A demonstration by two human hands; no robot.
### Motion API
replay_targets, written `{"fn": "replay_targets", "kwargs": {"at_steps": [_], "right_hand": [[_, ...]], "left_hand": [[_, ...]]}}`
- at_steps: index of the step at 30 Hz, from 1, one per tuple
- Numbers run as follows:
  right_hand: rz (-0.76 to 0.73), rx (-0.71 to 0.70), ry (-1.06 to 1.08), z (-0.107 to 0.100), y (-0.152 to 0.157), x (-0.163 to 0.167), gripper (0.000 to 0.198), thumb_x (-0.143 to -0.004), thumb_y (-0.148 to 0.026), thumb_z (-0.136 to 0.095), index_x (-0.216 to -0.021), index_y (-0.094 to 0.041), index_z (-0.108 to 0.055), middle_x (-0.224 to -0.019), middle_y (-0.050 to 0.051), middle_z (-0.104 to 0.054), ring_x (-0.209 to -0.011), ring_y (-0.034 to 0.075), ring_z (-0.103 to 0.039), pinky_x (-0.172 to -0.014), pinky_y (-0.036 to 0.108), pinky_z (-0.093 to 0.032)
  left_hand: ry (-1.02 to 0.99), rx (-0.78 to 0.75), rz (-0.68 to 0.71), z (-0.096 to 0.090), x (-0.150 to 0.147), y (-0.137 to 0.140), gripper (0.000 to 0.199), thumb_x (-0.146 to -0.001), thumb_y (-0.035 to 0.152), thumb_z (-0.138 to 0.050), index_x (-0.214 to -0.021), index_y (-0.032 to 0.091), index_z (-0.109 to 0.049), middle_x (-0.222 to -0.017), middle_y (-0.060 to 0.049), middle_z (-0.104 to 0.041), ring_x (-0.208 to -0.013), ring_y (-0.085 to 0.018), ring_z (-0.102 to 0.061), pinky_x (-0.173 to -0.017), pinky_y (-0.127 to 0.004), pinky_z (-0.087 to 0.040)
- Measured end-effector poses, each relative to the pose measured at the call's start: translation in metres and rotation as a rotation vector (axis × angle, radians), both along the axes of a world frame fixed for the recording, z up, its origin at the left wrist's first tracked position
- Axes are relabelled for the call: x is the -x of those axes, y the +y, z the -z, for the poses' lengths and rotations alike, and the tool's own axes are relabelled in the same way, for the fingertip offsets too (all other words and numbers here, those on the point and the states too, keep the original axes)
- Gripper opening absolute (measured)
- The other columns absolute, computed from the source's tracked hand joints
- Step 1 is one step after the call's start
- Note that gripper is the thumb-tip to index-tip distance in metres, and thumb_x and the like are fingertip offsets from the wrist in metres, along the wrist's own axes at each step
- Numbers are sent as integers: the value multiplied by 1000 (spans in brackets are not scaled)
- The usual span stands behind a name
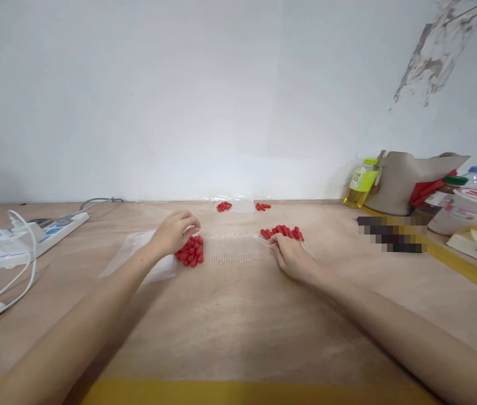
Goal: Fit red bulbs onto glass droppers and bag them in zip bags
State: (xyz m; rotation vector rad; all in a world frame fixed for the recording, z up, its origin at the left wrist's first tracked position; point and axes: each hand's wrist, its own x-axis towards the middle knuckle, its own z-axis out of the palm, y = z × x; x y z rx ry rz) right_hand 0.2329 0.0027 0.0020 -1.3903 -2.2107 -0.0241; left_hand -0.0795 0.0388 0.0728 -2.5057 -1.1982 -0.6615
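Note:
My left hand (175,232) hovers over the left edge of a pile of small red caps (190,253). Its fingers are curved, with a gap between thumb and forefinger, and I see nothing in them. In the middle of the table lies a row of thin clear sticks (232,247), side by side. At the row's right end, my right hand (291,256) is closed with its fingertips on a thin clear stick (261,238). Just beyond that hand lie several sticks with red caps (283,230) on their far ends; the hand partly hides them.
A clear plastic bag (158,270) lies under my left forearm. Farther back are more red pieces (224,206) on clear film. A power strip (63,230) with cables stands left. At right are a yellow-liquid bottle (361,184), a grey bag (394,185) and a white tub (460,214).

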Motion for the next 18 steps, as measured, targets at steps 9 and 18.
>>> {"fn": "replay_targets", "kwargs": {"at_steps": [9, 18], "right_hand": [[-148, -218, 61, 25, -1, -8, 36, -85, -13, -32, -117, -18, -49, -94, 9, -59, -88, 19, -52, -77, 32, -41], [-164, -250, 82, 26, 0, -8, 30, -84, -14, -34, -107, -18, -53, -87, 8, -59, -83, 19, -52, -74, 34, -41]], "left_hand": [[413, 387, 28, -16, 7, 37, 19, -75, 15, -50, -82, 21, -67, -90, -5, -57, -83, -18, -53, -71, -25, -39], [372, 536, 50, -7, 11, 58, 17, -70, 15, -55, -78, 22, -68, -83, -3, -56, -83, -19, -52, -76, -27, -39]]}}
